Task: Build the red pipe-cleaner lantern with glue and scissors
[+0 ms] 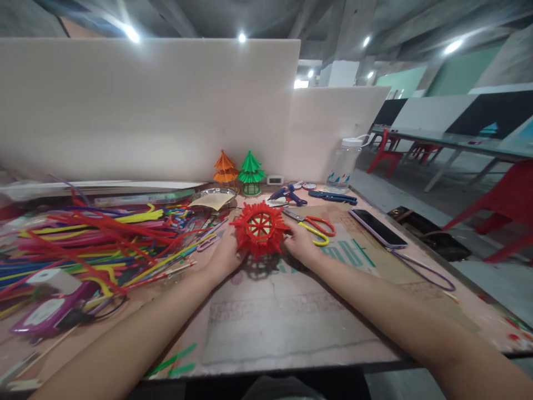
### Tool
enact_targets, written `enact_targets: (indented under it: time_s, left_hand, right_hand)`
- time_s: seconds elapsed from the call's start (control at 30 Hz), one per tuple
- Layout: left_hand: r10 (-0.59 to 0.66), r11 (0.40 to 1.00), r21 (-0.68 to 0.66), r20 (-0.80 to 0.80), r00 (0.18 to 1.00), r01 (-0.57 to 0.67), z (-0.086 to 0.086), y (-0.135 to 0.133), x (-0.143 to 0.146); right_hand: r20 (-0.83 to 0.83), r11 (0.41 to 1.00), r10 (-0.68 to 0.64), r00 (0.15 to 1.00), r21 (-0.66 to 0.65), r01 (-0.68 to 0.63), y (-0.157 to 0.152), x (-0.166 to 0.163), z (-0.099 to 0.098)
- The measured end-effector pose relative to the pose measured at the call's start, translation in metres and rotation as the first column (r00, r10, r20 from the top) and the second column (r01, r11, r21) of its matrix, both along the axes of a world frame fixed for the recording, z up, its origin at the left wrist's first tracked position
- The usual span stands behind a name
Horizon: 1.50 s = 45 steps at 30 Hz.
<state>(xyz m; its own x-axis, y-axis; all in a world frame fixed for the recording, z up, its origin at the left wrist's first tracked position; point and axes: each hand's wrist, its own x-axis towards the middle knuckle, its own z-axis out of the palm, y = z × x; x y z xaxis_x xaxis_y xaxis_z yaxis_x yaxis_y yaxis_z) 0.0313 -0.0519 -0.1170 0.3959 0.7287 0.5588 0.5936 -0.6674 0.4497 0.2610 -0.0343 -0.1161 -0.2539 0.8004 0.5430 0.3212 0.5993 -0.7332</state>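
Between my hands is a red craft model [259,247] with a spiky, layered rim and a spoked round frame facing me, like a tipped pagoda. My left hand [227,251] grips its left side, fingers partly hidden behind it. On the other side, my right hand [298,241] holds the right edge with thumb and fingers. A shadow falls on the clear sheet under the model. Just beyond my right hand lie scissors [320,226] with orange and yellow handles. Behind the model rests a blue glue gun [287,194].
Colourful pipe cleaners [104,233] heap up at the left, near a purple device [54,314]. An orange pagoda model [225,169] and a green pagoda model [250,175] stand by the partition [145,111]. Rightward are a water bottle [343,165], blue pliers [332,197] and a phone [377,228].
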Motion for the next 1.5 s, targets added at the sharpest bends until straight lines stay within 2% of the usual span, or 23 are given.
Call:
enact_targets:
  time_s: [0.37,0.7,1.03,1.27,1.5]
  left_hand:
    - [0.022,0.996,0.085,0.045,0.999,-0.025,0.005,0.0,0.004]
    - [0.012,0.996,0.083,0.007,1.0,-0.012,0.009,-0.002,0.002]
    - [0.044,0.999,-0.006,-0.012,0.999,-0.044,0.004,-0.005,0.0]
    - [0.074,0.99,-0.122,0.04,0.996,-0.069,-0.005,-0.002,-0.002]
    - [0.0,0.985,-0.172,0.08,0.997,0.014,-0.002,0.001,-0.001]
  right_hand:
    - [0.146,0.996,0.051,0.988,0.059,-0.06,-0.009,0.001,0.009]
    - [0.135,1.0,0.025,0.99,0.015,-0.027,-0.007,0.002,0.007]
    - [0.045,0.997,-0.049,0.998,-0.056,0.051,0.004,0.002,0.002]
    - [-0.017,0.994,-0.028,0.999,-0.101,0.026,0.007,0.003,0.001]
    - [-0.035,0.988,-0.006,0.999,-0.153,0.0,0.011,0.003,-0.003]
